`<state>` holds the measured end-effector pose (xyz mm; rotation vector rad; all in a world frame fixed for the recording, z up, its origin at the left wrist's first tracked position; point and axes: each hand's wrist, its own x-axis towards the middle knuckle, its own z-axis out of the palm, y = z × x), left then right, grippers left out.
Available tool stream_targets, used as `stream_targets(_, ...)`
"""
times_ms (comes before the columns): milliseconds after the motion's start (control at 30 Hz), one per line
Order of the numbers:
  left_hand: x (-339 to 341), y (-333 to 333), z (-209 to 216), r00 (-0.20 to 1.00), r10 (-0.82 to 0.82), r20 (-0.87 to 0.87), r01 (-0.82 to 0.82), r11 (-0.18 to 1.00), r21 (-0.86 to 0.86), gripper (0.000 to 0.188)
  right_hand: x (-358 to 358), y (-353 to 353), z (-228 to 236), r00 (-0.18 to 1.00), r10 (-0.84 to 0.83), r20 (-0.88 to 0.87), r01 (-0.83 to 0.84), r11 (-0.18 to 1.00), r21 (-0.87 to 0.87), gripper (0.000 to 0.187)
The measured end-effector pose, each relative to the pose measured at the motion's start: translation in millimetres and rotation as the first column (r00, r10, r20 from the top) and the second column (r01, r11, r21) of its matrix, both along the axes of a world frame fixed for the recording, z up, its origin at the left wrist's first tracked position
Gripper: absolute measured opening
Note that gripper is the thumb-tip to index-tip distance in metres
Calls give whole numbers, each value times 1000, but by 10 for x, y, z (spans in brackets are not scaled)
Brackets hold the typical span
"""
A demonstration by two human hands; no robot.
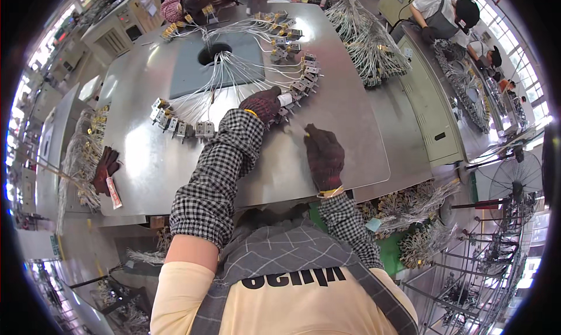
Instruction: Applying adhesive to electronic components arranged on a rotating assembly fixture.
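Note:
My left hand (263, 104), in a dark red knit glove, is closed round a small white tube-like piece (285, 99) at the right part of an arc of metal connector blocks. More metal connector blocks (178, 126) curve along the near left, and white wires (225, 78) fan out to them from a round dark hole (214, 53) in a grey panel. My right hand (324, 157), gloved too, hovers over the bare metal tabletop (362, 136) to the right. Its fingers are bent together, with a tiny yellowish spot at the tips that I cannot make out.
Spare dark red gloves (105, 170) and a white-and-red tube (114, 193) lie at the table's left edge. Wire bundles (368, 43) hang at the far right. Across the table, a co-worker's gloved hand (196, 8) handles connectors. A standing fan (515, 180) is at right.

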<state>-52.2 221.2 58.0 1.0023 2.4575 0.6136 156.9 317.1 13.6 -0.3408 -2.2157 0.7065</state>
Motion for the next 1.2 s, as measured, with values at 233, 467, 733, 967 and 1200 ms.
stream_targets(233,17,6,67,998,12,67,-10,999,-34,50,16,74,-199,961,104,255,16,902,-431,24)
stream_targets(467,378,-673,636,912,34,-409,-67,996,-66,81,115,55,-191,994,-3,106,18,990,-138,27)
stream_targets(733,486,-824,430,983,-21,-181,8,997,-73,106,137,58,-122,991,-3,132,38,964,-263,27)
stream_targets(967,495,-255,253,972,-7,-236,-64,954,-292,79,107,45,-145,997,-42,68,59,958,-280,27)
stream_targets(1200,368,-187,243,991,128,-36,-130,988,-88,59,5,-24,0,995,-47,84,75,925,-372,23)
